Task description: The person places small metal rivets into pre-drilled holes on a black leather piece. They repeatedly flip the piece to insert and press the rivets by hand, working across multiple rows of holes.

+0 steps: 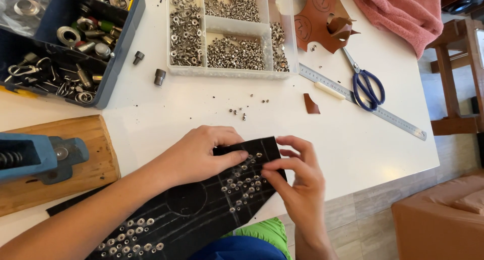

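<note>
**Studded black leather held at the bench edge**

Head view: a black leather piece (201, 209) is seen lying over the near edge of the white bench (353, 139), its far corner on the bench and its near end hanging toward the person. Rows of small silver rivets (244, 182) are set in it. The left hand (201, 156) is laid flat on the far corner, with the fingers (237, 156) pressed together on the leather beside the rivet cluster. The right hand (297, 182) is held at the leather's right edge, its fingers (275, 167) pinched together over the rivets; whether a rivet is gripped between them cannot be told.

Just beyond the hands, a few loose rivets (241, 111) are scattered on the bench. Farther back, a clear compartment box (232, 38) filled with rivets is placed, with a blue tray of metal fittings (70, 43) to its left. A blue press (35, 156) on a wooden block (75, 164) is seen at the left. To the right, a steel ruler (363, 101), blue-handled scissors (365, 83), brown leather pieces (320, 18) and a pink cloth (398, 13) are found.
</note>
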